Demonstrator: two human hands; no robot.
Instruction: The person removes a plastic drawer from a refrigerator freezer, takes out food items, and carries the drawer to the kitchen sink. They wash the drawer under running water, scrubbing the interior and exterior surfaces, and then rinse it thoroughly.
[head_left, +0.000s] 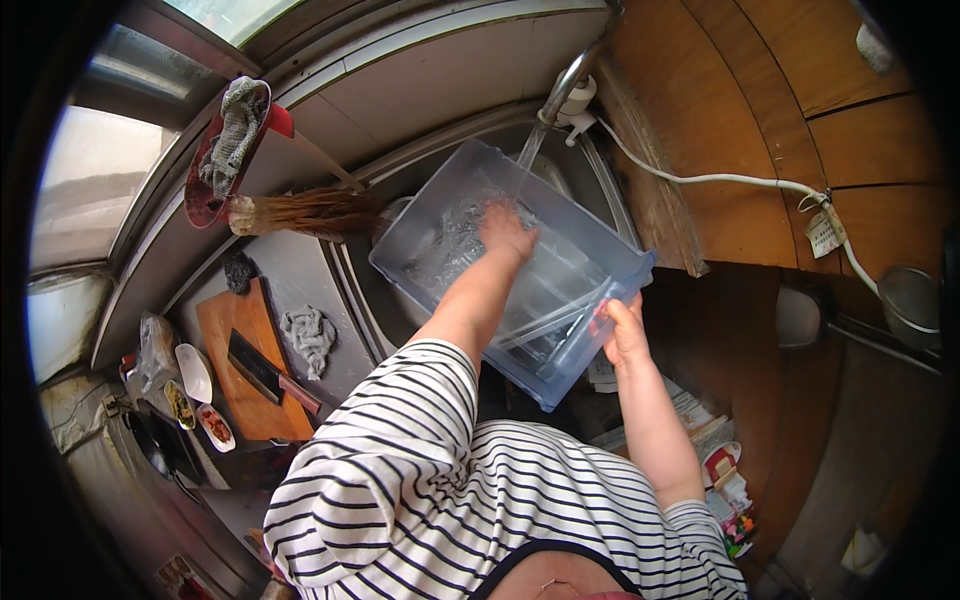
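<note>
A clear bluish plastic drawer (551, 375) is tilted over the stainless steel sink (390, 315). My right hand (626, 330) grips its near right edge, thumb on top. Inside the drawer, my left hand (508, 231) lies palm down in shallow splashing water, fingers stretched out and partly blurred by the splash. Water runs from the chrome tap (562, 94) into the drawer just beyond those fingers. I see nothing held in the left hand.
Left of the sink, a cleaver (259, 367) lies on a wooden cutting board (229, 311) beside a crumpled cloth (309, 337) and small food dishes (216, 427). A straw brush (315, 212) juts toward the sink. A white cable (697, 180) crosses the wooden cabinet (735, 112) at right.
</note>
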